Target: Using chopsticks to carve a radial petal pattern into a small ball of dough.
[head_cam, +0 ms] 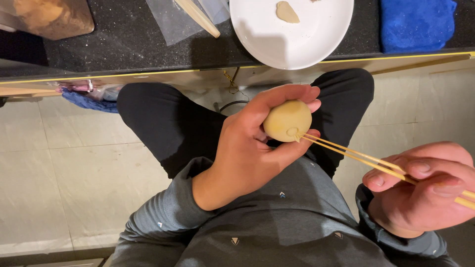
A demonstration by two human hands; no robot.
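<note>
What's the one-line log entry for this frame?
left hand: holds dough ball | right hand: grips chopsticks, tips at ball | white plate: dough scrap | blue cloth beside plate

The chopsticks (376, 160) ran off the right edge, their far ends lost inside the right hand (420, 190). The left hand (247, 148) covered the back of the dough ball (287, 120). Up on the bench (123, 34), the white plate (307, 44), blue cloth (418, 22) and brown container (49, 17) were all cut off at the top.
</note>
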